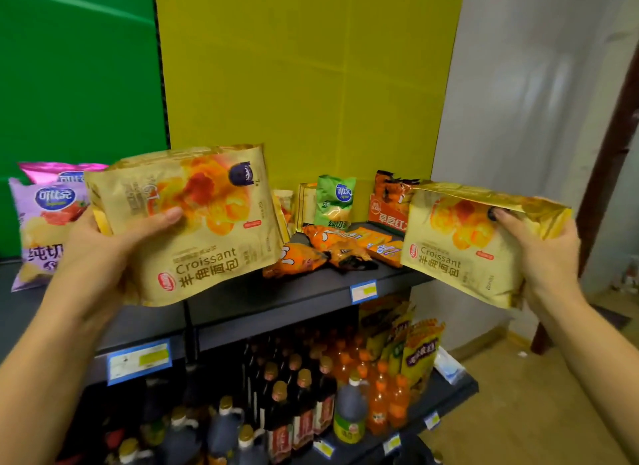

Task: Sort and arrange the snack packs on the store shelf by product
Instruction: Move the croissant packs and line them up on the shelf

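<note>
My left hand (103,243) grips a golden croissant pack (193,222) by its left edge, thumb across the front, held up before the dark shelf (311,288). My right hand (539,250) holds a second golden croissant pack (463,246) at its right side, above the shelf's right end. On the shelf between them lie orange snack packs (311,253). Behind those a green chip bag (334,201) and an orange-red pack (389,201) stand upright. Purple and pink chip bags (38,219) stand at the far left, partly hidden by my left hand.
A yellow panel (311,84) and a green panel (76,67) back the shelf. The lower shelf (449,392) holds several dark sauce bottles, orange drink bottles and yellow bags. Blue price tags hang on the shelf edges. A white wall and floor lie to the right.
</note>
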### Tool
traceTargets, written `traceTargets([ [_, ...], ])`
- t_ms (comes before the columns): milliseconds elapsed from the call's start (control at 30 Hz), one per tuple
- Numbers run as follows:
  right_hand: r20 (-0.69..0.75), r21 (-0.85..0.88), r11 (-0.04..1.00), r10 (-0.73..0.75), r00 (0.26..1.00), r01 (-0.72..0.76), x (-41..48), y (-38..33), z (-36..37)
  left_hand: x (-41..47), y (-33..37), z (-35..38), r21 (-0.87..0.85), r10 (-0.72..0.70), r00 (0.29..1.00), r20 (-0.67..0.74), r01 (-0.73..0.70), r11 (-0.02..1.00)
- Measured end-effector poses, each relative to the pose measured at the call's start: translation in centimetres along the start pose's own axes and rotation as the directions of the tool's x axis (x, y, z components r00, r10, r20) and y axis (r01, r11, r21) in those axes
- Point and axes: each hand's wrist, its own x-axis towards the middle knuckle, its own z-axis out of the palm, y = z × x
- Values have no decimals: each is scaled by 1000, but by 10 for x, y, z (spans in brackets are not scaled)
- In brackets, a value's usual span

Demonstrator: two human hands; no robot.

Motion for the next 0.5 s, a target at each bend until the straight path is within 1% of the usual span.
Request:
traceTargets([
  [233, 85, -39, 999, -17, 996, 20, 68, 46, 25, 23, -5, 54, 96, -9, 1000, -18, 11, 995],
  [400, 85, -40, 999, -15, 996, 18, 118, 83, 55, 56, -14, 90, 83, 23, 999, 23, -25, 996],
  [500, 104, -53, 998, -11, 995, 16, 146, 102, 78, 79, -21, 105, 170, 64, 998, 10, -65, 983],
])
